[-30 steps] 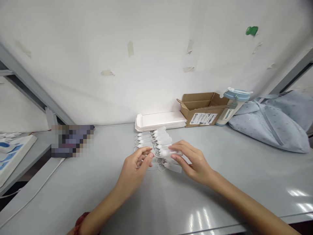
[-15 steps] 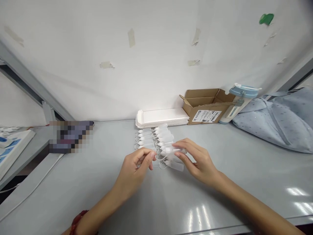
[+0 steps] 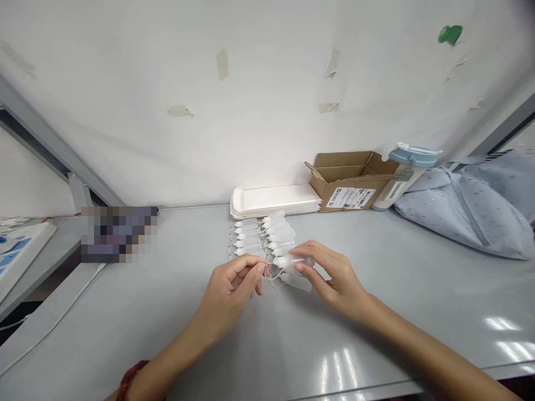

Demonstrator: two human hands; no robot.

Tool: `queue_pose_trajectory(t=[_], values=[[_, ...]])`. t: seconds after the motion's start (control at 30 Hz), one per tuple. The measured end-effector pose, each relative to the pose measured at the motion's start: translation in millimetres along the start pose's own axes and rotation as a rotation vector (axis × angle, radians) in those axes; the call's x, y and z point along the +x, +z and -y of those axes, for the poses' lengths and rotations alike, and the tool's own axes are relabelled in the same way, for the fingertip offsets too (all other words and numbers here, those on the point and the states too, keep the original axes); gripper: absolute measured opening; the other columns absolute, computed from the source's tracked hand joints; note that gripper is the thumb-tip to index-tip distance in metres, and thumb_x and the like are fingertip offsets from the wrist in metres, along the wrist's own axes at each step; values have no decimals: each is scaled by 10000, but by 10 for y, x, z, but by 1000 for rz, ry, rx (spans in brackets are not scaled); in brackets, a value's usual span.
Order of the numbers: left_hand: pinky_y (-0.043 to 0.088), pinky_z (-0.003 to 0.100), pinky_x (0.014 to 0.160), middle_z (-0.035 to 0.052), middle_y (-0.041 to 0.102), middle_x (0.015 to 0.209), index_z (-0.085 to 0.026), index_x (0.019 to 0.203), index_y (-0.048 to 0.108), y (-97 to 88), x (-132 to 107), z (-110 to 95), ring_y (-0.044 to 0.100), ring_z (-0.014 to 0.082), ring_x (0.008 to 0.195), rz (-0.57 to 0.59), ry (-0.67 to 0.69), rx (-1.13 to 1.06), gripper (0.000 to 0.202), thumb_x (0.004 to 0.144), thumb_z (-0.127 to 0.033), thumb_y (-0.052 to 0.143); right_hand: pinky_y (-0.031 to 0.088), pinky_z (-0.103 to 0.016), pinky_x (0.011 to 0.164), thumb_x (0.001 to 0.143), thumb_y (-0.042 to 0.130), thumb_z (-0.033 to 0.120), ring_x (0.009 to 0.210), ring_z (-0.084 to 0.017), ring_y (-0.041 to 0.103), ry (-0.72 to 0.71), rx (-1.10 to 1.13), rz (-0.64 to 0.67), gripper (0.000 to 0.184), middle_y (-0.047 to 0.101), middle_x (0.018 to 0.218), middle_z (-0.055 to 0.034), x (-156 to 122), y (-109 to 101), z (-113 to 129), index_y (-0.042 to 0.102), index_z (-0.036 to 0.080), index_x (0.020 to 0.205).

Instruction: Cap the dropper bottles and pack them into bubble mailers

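Between the thumb and fingers of my right hand [image 3: 332,273] lies a small translucent squeeze bottle [image 3: 288,260] with a white nozzle pointing left. My left hand [image 3: 238,281] is pinched closed right at the nozzle's thin tip. What its fingertips hold there is too small to make out. A white tether loops down from the nozzle between the hands. Behind and beneath them, several similar bottles [image 3: 248,243] lie on the grey table in two columns, their white tethers looped at the left. Another bottle [image 3: 297,280] lies just below the held one.
A stack of white trays [image 3: 278,199] stands against the wall, beside an open cardboard box [image 3: 351,184]. To the right are a cream tumbler with a blue lid [image 3: 399,178] and a pale blue fabric bag [image 3: 468,206]. A pixelated object [image 3: 119,234] and white cable [image 3: 58,323] are on the left.
The held bottle has come level, and a thin tip now shows between its nozzle and my left fingertips. Both hands stay in nearly the same place; the view has shifted slightly.
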State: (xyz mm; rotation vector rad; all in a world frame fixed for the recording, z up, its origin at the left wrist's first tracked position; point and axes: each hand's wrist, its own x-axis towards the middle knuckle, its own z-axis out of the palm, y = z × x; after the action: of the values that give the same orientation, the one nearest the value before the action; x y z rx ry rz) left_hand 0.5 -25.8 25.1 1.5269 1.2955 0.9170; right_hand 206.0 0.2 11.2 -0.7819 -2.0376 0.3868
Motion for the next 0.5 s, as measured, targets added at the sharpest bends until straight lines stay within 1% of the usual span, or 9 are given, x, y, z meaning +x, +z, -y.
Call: queue_pose_trajectory(t=[0.37,0.5], values=[[420,237,565,-11,542,575,-178,762,634,-14,12,-19,505,125,561,16,-8,-90,298,863,-410,476,495,-277,652,896,481,189,765,-156,589,12,15,8,183,626,857,-61,-9,4,-3,579,189,1051],[418,233,567,-14,542,572,-182,755,638,-18,34,-10,504,121,564,16,-12,-90,293,862,-408,486,495,-284,650,901,470,195,766,-159,588,15,20,6,188,627,865,-66,-13,13,-8,576,194,1055]])
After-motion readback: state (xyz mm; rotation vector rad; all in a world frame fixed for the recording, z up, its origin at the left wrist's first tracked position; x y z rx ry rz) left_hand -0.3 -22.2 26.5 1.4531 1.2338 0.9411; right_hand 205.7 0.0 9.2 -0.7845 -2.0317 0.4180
